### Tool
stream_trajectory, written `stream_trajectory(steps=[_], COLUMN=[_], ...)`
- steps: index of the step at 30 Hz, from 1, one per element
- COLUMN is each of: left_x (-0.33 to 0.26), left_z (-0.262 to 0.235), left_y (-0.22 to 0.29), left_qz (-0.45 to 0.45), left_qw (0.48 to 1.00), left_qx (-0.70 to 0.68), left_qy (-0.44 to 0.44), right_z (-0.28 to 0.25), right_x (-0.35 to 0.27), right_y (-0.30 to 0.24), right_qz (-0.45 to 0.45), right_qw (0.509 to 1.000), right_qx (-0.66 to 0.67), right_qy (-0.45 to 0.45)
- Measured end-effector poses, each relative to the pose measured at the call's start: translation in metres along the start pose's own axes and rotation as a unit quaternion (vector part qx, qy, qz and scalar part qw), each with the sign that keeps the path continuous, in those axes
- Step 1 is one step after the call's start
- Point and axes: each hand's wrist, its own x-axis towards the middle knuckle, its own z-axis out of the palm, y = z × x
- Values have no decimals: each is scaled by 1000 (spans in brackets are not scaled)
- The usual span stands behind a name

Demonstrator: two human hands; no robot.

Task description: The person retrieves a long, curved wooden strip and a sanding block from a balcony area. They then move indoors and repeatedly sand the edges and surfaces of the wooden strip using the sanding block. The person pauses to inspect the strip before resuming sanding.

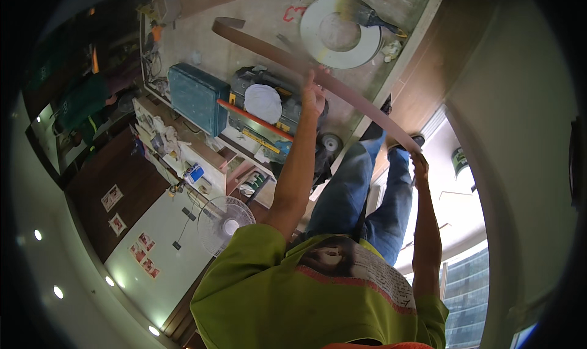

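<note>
Brown and thin, a long flexible strip [367,107] runs slantwise between our two hands and on past the left one, where its far end bends back on itself. Our right hand [420,165] has its fingers closed on the strip's near end. Our left hand [314,93] touches the strip partway along, thumb and fingers at its lower edge; that stretch is blurred, and we cannot tell whether they are pressed together on it or only steadying it.

Beyond the left hand and to its right, we see a round white disc [312,31], with a dark-bristled brush [373,20] lying over its edge and a crumpled pale scrap [391,51] just beside it. Near the left hand, on its left side, is a dark tool bag [246,78] with a round white cloth-like thing [263,104] on top; farther left is a teal case [194,95]. A yellow level [262,140] lies nearer us than the bag's top, lower left of that hand. Our blue jeans [342,190] show between the forearms, below the strip, and a white fan [231,226] stands well to the left of our left elbow
</note>
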Motion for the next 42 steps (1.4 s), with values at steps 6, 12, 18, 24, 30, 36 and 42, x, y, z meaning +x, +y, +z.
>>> stream_trajectory(steps=[6,12,18,24,30,36,42], left_x=[13,21,7,32,65,93,122], left_z=[-27,-38,-21,-107,-86,-88,-124], left_y=[23,3,-26,-34,10,60,103], left_qz=[38,83,12,120,-22,-8,24], left_qw=[992,978,978,955,974,958,939], left_qx=[-8,70,35,229,81,116,149], left_qy=[117,179,207,148,213,262,310], right_z=[-52,-89,-108,-101,-81,-90,-40], right_x=[-4,-7,-27,-14,4,3,32], right_y=[31,70,82,62,64,52,27], right_qz=[-19,49,119,117,100,128,44], right_qw=[999,994,979,982,975,969,987], right_qx=[-42,-78,-98,-118,-127,-167,-116], right_qy=[29,65,132,91,156,126,99])
